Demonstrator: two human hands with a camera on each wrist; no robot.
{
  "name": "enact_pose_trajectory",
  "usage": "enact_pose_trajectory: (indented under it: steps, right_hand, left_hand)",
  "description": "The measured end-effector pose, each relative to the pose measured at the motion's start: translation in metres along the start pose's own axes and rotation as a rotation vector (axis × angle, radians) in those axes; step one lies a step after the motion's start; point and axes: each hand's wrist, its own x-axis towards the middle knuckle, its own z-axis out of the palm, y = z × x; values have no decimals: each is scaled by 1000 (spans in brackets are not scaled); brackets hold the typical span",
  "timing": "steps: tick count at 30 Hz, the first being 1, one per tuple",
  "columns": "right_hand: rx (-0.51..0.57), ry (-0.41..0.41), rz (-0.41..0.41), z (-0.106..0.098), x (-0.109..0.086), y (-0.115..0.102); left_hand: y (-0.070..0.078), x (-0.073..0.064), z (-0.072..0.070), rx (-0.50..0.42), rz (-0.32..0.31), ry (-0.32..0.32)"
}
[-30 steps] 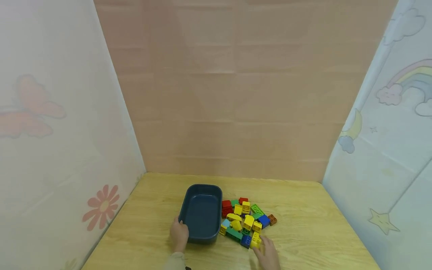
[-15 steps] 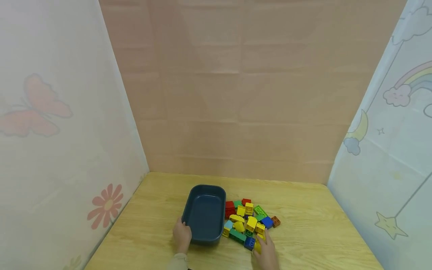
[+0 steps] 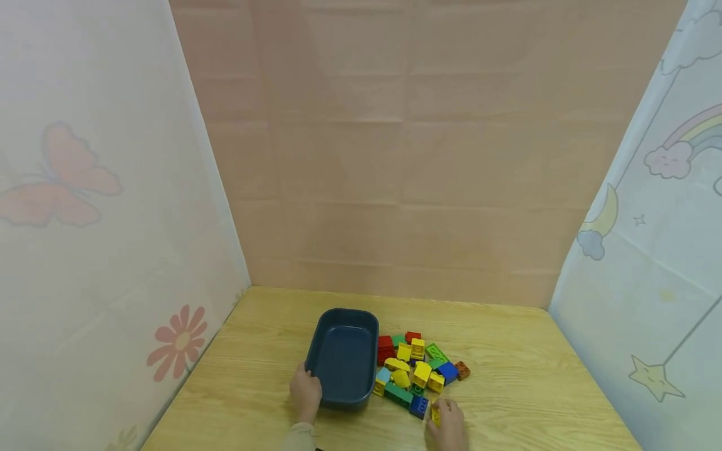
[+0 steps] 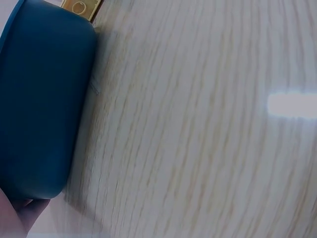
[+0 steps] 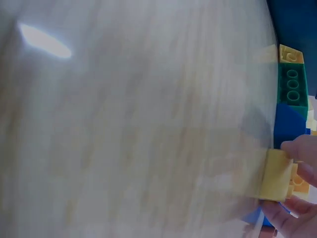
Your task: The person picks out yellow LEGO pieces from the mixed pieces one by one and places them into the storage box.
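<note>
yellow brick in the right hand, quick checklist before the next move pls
1. Right hand gripping the yellow brick: ok, pinched between thumb and fingers.
2. Left hand on the dark blue bin: ok, holding its left side toward the near end.
3. Room in the bin: ok, no bricks show inside.
4. Straight slide to the bin: not ok, the blue brick and long green brick lie between; lifting over them is probably safer.
5. Yellow brick off the table: cannot tell, its underside is hidden.
6. Bin flat on the table: cannot tell, its base isn't fully visible.
</note>
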Motion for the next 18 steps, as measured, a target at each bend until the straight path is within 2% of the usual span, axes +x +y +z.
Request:
enact_pose_trajectory:
  steps: [3,6,10,13,16,18]
  right_hand:
    - [6,52,-26,-1,-1,-2]
    - [23,168,-105,-6,-4,-12]
    - [76,383,-288,-12,-3,-37]
    - [129,491,-436,-14,1,-58]
    - [155,507,-569,-11,8,-76]
    - [161,485,-645,-4,12,-85]
  left_hand:
    - [0,0,0,1,-15,-7]
    - [0,-1,1,1,-27,-11]
    - [-1,-1,1,-3,-25,-5]
    - [-1,0,1,-7,-23,0]
    - [-1,0,1,-1,-32,3]
    - [0,0,1,2,-30,7]
